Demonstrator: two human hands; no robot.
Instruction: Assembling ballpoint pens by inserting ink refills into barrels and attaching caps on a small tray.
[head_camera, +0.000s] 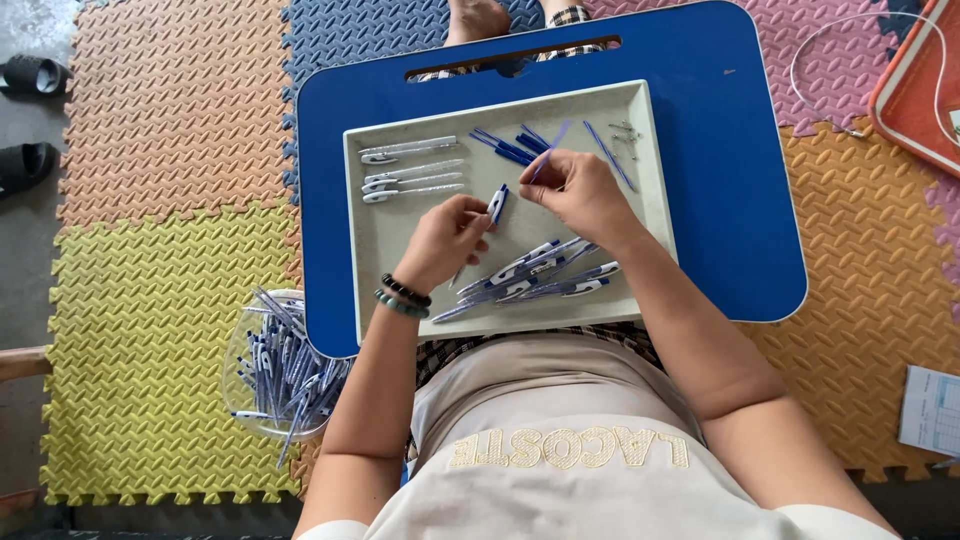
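Note:
Over a pale grey tray (400, 290) on a blue lap table (720, 200), my left hand (447, 240) grips a clear pen barrel with a blue cap (497, 203). My right hand (580, 190) pinches a thin blue refill (550, 150) just right of that barrel. Assembled pens (540, 275) lie in a heap on the tray below my hands. Clear barrels (410, 168) sit in a row at the tray's upper left. Loose blue refills (508, 146) and small metal springs (626, 135) rest along its far edge.
A clear bowl of finished pens (282, 370) stands on the foam floor mats (160, 150) by my left elbow. An orange tray (925, 80) with a wire loop lies at the upper right. Black sandals (30, 110) are at the far left, paper (932, 410) at the right.

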